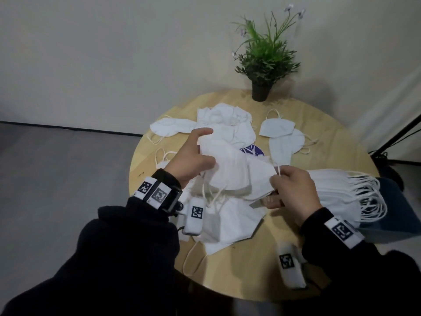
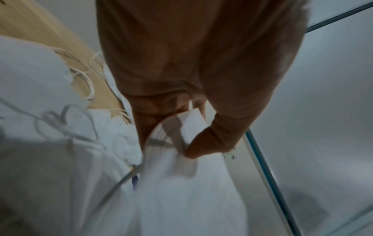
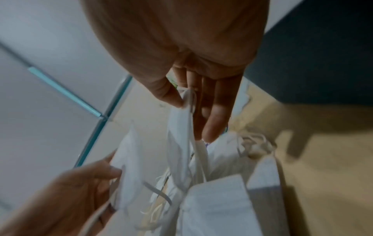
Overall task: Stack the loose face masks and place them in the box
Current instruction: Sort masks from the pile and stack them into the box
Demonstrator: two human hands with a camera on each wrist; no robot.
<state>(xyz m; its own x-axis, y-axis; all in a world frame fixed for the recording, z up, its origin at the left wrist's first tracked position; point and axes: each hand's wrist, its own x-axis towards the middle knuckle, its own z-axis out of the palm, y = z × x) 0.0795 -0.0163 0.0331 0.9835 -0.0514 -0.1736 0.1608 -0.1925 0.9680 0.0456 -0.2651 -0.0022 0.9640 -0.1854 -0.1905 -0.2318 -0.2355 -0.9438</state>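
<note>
Both the left hand (image 1: 193,156) and right hand (image 1: 293,190) pinch held masks (image 1: 230,169) above loose masks (image 1: 230,220) beside a potted plant (image 1: 264,62).

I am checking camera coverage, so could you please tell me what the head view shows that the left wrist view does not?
Only the head view shows the potted plant, the neat stack of masks at the table's right edge, and the right hand pinching a held mask. Only the left wrist view shows the left thumb and fingers closed on a mask edge up close. Both show the left hand, loose white masks and the wooden table.
</note>
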